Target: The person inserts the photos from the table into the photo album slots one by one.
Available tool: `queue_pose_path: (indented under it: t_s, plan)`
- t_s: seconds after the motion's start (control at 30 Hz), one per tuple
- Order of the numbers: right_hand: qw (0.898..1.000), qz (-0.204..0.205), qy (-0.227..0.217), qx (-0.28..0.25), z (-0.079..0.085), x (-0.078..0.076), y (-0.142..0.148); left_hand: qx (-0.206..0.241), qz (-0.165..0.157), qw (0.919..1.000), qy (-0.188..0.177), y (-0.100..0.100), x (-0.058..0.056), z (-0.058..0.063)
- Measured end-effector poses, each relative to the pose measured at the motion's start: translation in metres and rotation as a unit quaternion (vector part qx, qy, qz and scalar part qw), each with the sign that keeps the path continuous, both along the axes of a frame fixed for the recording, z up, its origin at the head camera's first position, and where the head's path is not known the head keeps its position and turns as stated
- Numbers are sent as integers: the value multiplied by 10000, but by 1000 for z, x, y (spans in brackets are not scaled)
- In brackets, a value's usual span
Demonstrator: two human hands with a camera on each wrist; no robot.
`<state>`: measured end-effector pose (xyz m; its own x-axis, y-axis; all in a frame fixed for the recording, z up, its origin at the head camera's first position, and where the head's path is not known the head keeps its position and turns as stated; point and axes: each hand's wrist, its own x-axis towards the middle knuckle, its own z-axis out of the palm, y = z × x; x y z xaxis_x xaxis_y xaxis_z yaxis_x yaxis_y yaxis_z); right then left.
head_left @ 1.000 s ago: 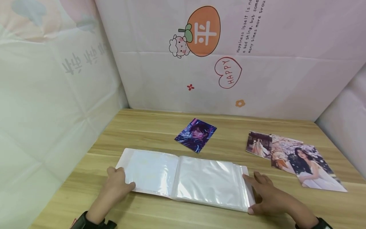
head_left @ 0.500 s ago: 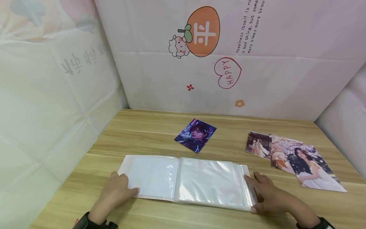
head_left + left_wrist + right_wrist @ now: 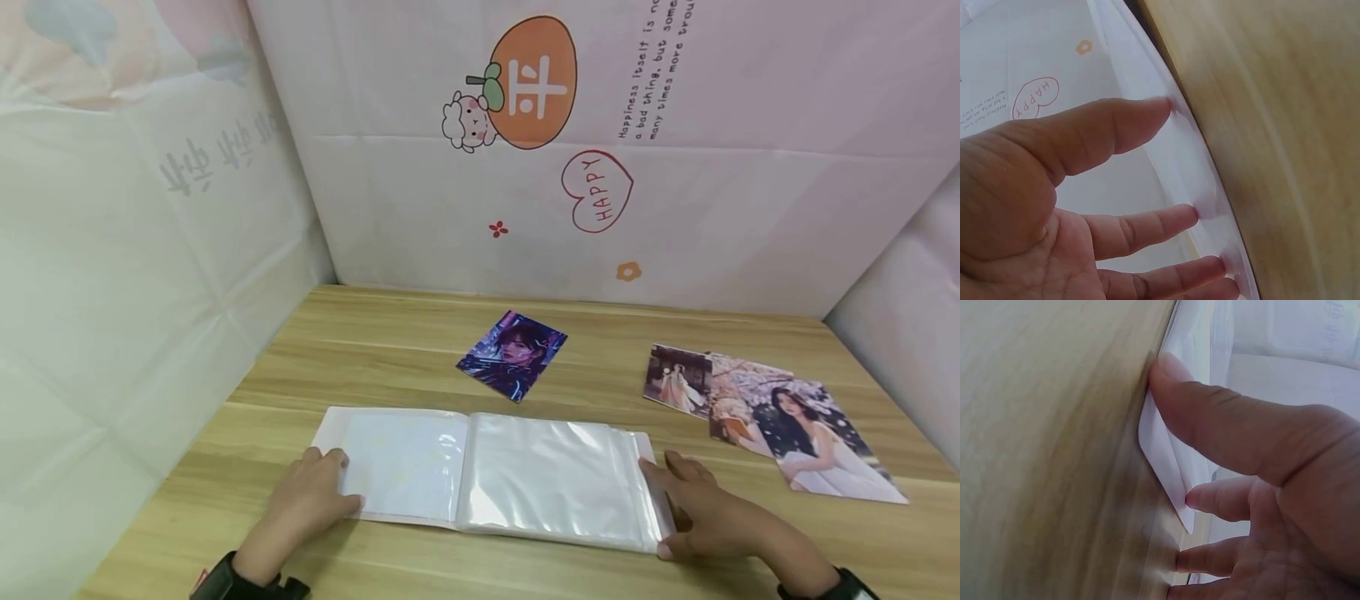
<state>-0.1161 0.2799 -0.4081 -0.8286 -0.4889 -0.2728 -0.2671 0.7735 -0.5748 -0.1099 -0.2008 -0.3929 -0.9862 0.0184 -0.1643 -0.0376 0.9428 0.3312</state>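
A photo album (image 3: 555, 483) with clear plastic pockets lies open on the wooden table, its spine near the middle. My left hand (image 3: 311, 492) is at the outer edge of the left cover. In the left wrist view, the straight thumb and fingertips (image 3: 1188, 212) press on the white cover (image 3: 1179, 156). At the album's right end is my right hand (image 3: 708, 512). Its thumb (image 3: 1172, 369) rests on the near right corner and its index fingertip touches the cover's edge, while the other fingertips reach the table. The left pocket has a pale sheet behind its plastic.
A purple-blue portrait print (image 3: 513, 354) lies behind the album. Farther right, several photos overlap: a small dark one (image 3: 678, 379), a blossom one (image 3: 738, 400) and a large one of a person in white (image 3: 836, 442). Printed cloth walls (image 3: 420, 217) enclose the table (image 3: 360, 333).
The album's left cover has come down flatter and nearer to me. My left hand has moved slightly right along with it, and its fingers now lie over the cover edge. My right hand barely moved.
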Motion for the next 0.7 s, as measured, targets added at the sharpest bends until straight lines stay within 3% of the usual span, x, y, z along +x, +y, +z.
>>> queue_pose_path:
  t_s: [0.2, 0.37, 0.47, 0.7]
  plan:
    - [9999, 114, -34, 74, 3, -1, 0, 13, -49, 10000, -70, -1, 1, 1]
    - [9969, 432, 613, 236, 12, -11, 2, 10, -85, 9999, -89, -2, -1, 1]
    - [9969, 276, 710, 196, 20, -21, 6, -28, -124, 9999, -102, -1, -3, 2]
    - [9960, 21, 750, -488, 36, -42, 27, -176, -262, 9995, -18, 3, -3, 7]
